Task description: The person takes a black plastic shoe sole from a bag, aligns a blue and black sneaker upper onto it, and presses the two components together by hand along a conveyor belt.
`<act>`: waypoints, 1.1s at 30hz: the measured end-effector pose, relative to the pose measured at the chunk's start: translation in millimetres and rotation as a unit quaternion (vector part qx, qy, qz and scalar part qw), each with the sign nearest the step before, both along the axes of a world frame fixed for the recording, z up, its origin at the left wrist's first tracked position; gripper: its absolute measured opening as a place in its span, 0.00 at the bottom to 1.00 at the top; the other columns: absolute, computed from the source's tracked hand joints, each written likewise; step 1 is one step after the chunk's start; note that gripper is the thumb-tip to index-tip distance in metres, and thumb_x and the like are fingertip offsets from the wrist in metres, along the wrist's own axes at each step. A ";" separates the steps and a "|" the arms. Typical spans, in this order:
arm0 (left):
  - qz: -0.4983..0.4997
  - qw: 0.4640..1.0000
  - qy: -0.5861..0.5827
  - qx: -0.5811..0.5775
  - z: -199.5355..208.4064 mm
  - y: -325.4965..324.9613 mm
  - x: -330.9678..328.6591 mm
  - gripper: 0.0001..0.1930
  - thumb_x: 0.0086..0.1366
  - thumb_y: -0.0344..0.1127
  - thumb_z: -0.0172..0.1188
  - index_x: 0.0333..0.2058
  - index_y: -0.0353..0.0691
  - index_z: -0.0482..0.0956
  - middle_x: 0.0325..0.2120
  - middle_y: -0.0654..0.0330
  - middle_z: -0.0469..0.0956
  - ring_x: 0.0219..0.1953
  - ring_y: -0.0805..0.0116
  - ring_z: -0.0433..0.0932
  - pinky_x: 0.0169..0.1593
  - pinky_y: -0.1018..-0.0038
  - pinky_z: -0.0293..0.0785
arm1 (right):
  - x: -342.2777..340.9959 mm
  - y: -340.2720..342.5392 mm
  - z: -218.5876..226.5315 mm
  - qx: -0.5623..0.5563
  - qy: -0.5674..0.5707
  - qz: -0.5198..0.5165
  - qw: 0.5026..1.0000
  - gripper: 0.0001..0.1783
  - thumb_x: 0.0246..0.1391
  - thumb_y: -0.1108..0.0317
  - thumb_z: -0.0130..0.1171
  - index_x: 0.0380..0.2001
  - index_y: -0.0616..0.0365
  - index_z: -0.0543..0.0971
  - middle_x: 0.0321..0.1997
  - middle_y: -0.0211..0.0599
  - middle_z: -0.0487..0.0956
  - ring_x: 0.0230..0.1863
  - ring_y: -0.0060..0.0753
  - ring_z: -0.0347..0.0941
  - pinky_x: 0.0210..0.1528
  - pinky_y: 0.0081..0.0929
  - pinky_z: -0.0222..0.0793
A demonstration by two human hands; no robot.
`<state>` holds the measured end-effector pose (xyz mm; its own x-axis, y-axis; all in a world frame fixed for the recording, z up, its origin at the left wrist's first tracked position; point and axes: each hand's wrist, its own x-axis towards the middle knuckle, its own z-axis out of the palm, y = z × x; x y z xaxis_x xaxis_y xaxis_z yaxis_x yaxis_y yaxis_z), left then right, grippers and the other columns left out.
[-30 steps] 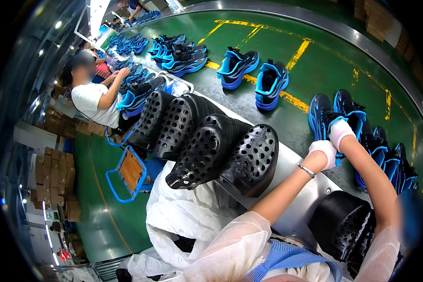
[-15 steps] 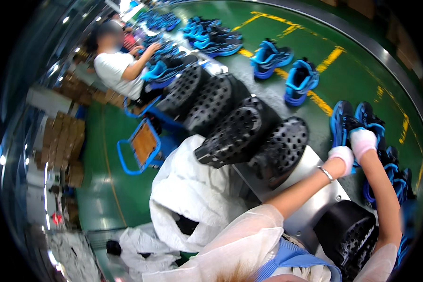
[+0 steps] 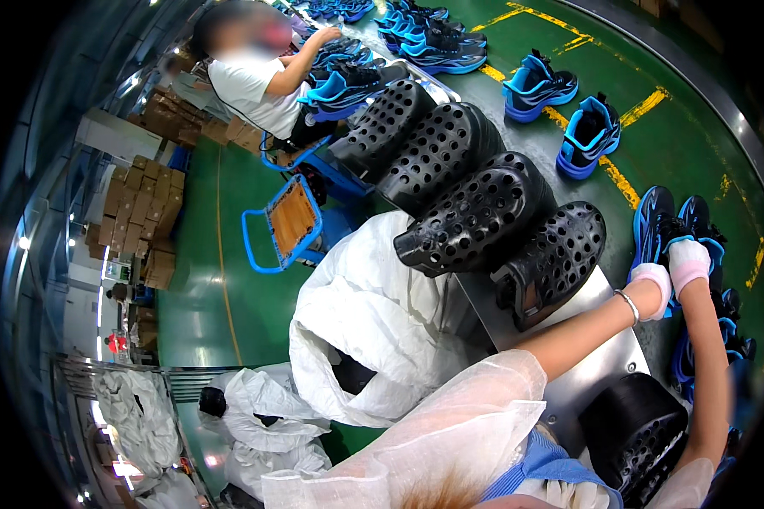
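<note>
A pair of black and blue sneakers stands on the green surface at the right, the left sneaker [image 3: 652,216] beside the right sneaker [image 3: 695,214]. My left hand [image 3: 654,290], in a whitish-pink glove, is closed at the heel end of the left one. Similarly gloved, my right hand [image 3: 689,261] closes over the collar of the other. The gloves and shoes hide most of my fingertips. Left of my forearms, several black foot-shaped forms full of round holes [image 3: 484,216] lie in a row, and another black form [image 3: 637,428] rests close to my body.
Two sneakers [image 3: 589,136] stand farther off, beyond which more shoes [image 3: 429,38] line the metal bench [image 3: 598,327]. A large white sack [image 3: 373,322] sits left of the bench. Past a blue-framed stool [image 3: 293,220], a co-worker [image 3: 255,89] sits among shoes. Stacked cartons [image 3: 140,208] are at far left.
My view has swung, so the scene sits farther right in the picture. Both hands stay at the same pair of sneakers. The co-worker's raised hand has shifted slightly.
</note>
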<state>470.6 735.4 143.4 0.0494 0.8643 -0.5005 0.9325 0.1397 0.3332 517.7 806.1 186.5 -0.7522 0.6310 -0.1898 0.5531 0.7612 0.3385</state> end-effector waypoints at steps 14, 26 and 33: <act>0.020 0.957 0.018 0.289 43.5 -55.4 -29.4 0.10 0.52 0.40 0.56 0.30 0.41 0.80 0.31 0.53 0.78 0.35 0.56 0.77 0.37 0.59 0.71 | 144.7 -77.4 110.7 -0.092 0.188 0.018 0.978 0.13 0.54 0.59 0.50 0.25 0.58 0.74 0.25 0.49 0.73 0.31 0.53 0.71 0.34 0.45 0.67; 0.002 0.933 -0.039 0.357 75.3 -13.5 -8.8 0.23 0.56 0.44 0.59 0.49 0.42 0.73 0.49 0.54 0.72 0.50 0.54 0.72 0.52 0.65 0.70 | 213.3 -54.0 66.4 -0.189 0.136 -0.067 0.970 0.22 0.49 0.52 0.55 0.42 0.55 0.76 0.48 0.41 0.74 0.49 0.44 0.72 0.48 0.36 0.70; -0.048 0.958 -0.052 0.278 37.1 -4.7 15.0 0.16 0.55 0.45 0.58 0.29 0.36 0.76 0.32 0.44 0.76 0.38 0.44 0.74 0.43 0.58 0.71 | 202.8 -35.9 23.3 -0.262 0.067 -0.161 0.949 0.20 0.48 0.54 0.60 0.41 0.55 0.81 0.40 0.46 0.80 0.45 0.48 0.76 0.46 0.39 0.71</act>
